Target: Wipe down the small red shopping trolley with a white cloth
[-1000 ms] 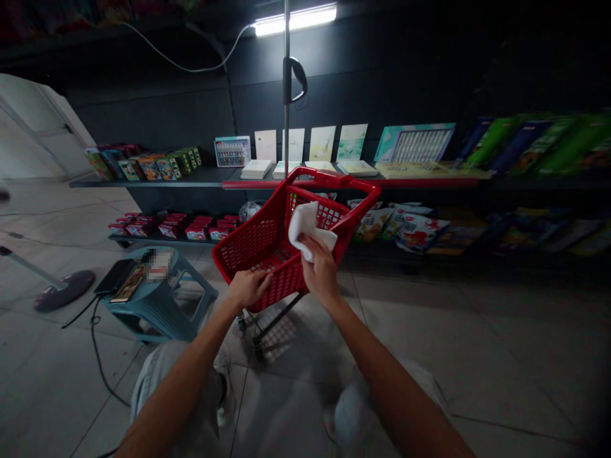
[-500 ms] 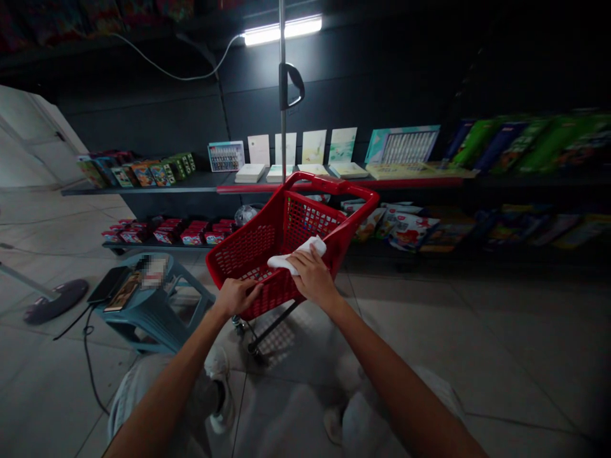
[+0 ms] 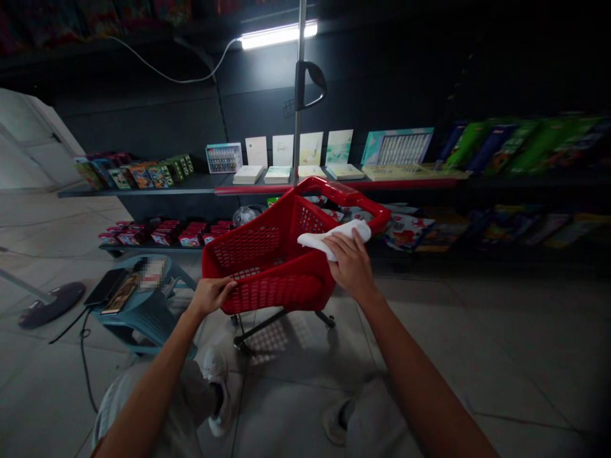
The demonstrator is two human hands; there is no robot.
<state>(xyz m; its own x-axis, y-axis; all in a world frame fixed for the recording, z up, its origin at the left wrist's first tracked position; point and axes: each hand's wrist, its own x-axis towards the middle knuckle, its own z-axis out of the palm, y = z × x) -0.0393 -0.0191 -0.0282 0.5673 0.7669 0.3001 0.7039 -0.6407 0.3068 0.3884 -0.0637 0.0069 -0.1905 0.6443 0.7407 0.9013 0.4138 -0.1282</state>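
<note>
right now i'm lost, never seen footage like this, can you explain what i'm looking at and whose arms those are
There is no machine here: the arms belong to the person wearing the camera on their head, so every picture looks forward and down past them. The left hand grips the rim of a red shopping cart. The right hand holds a white cloth against the cart near its handle. Behind, a dark shelf carries small boxes and pale booklets. To the left, a blue stool bears flat items, one blurred out.
</note>
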